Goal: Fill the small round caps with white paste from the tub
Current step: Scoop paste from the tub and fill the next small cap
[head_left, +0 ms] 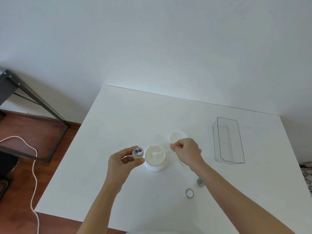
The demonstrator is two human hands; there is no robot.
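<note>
The right hand [186, 152] pinches a thin white spatula [162, 152], its tip barely distinguishable in the tub [155, 157] mid-table [118, 119]. The left hand [122, 162] grips a part-filled cap [138, 153] beside the tub. Two caps [189, 193] [200, 182] sit toward the near edge; another is mostly hidden under the right wrist. A clear tray [228, 141] lies near the right edge.

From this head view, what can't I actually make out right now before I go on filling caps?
- Object under the right hand, near the wrist: mostly hidden, only a pale edge shows.
- Tub lid: partly covered by the right hand.
- Fill level of the cap in the left hand: too small to judge.
- Spatula tip in the tub: white on white paste, outline blurred.
</note>
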